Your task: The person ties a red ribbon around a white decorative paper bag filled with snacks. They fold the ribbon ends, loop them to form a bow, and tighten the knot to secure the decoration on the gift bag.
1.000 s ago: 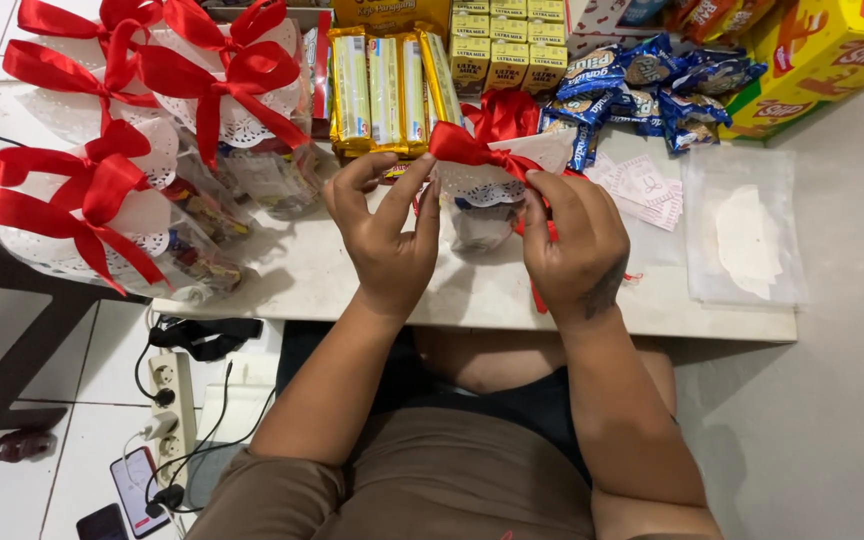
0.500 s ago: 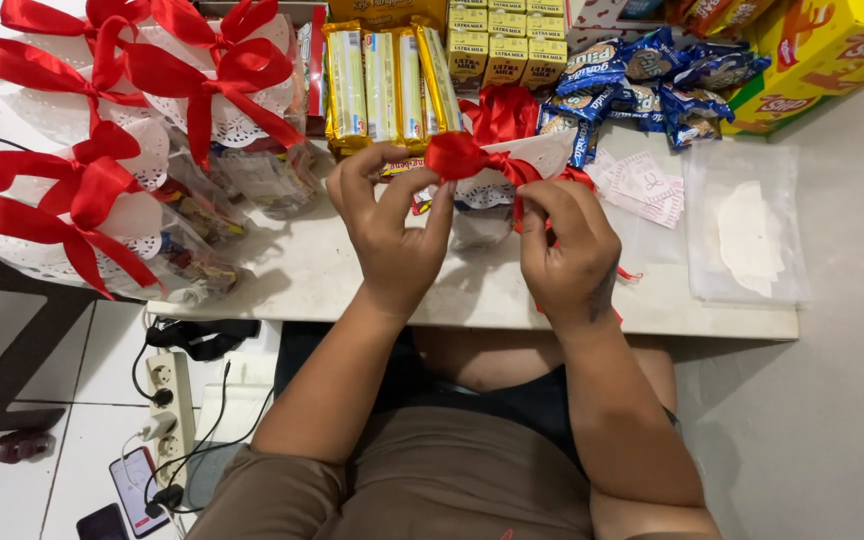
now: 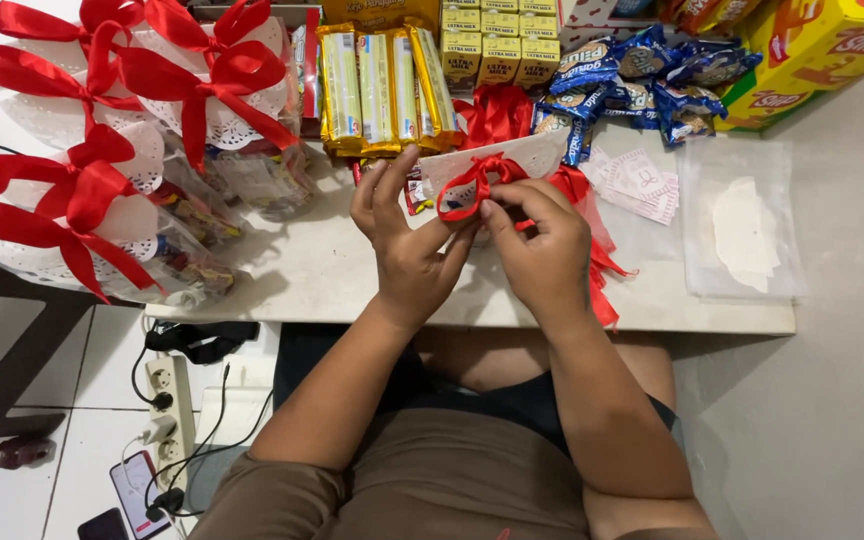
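My left hand (image 3: 407, 250) and my right hand (image 3: 542, 250) meet over the front of a white table (image 3: 322, 275). Both pinch a red ribbon (image 3: 472, 185) looped into a bow on top of a clear gift bag with a white lace-edged paper top (image 3: 527, 155). The bag is mostly hidden behind my hands. Loose ends of the red ribbon (image 3: 602, 270) trail down to the right of my right hand.
Several finished clear bags with red bows (image 3: 102, 200) crowd the table's left. Gold snack packs (image 3: 377, 85), small yellow cartons (image 3: 487, 35), blue wrapped snacks (image 3: 642, 85) and yellow boxes (image 3: 812, 50) line the back. Clear plastic bags (image 3: 742, 220) lie right. A power strip (image 3: 167, 400) lies on the floor.
My hands have drawn closer together and the wide bow has been pulled into a smaller looped knot on the bag's top.
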